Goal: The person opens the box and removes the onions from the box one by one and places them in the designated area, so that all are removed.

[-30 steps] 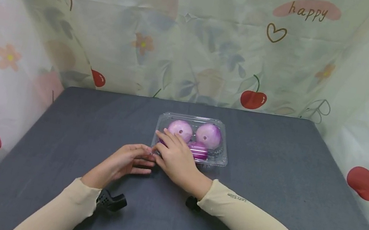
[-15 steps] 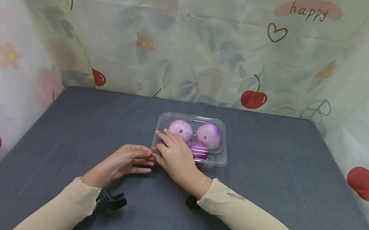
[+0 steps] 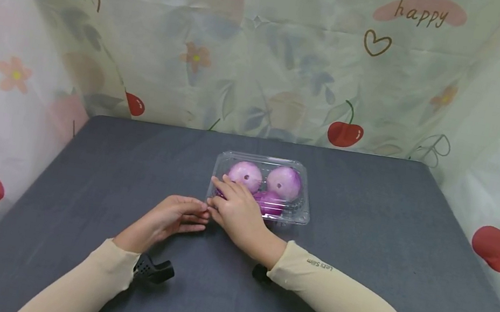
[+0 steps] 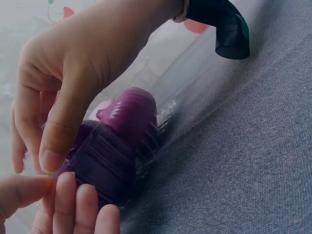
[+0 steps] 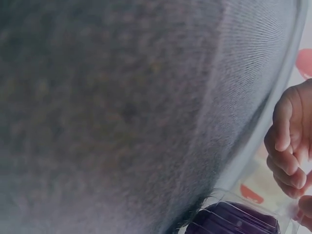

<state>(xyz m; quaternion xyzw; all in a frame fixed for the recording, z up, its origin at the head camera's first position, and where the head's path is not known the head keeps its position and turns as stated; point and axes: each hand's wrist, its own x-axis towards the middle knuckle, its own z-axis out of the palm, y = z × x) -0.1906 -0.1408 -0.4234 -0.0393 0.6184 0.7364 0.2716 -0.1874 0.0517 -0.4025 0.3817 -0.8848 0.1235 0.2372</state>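
A clear plastic clamshell box (image 3: 295,219) holding several purple onions (image 3: 284,182) sits on the table, its lid down. My left hand (image 3: 173,218) is at the near left corner and pinches the box's edge between thumb and forefinger; its other fingers extend below. Over the lid's left side lies my right hand (image 3: 242,217), fingers spread, with thumb and forefinger gripping the same corner. Close up in the left wrist view, the right thumb (image 4: 51,158) meets the left fingertips (image 4: 66,180) there. The right hand hides a front onion and part of the lid.
A dark grey cloth (image 3: 358,217) covers the table. Patterned curtains (image 3: 263,71) hang behind and at both sides. Black wrist cameras (image 3: 155,270) protrude under both sleeves, just above the cloth.
Both hands keep the same hold on the box corner. The head view has tilted very slightly; nothing else has visibly moved.
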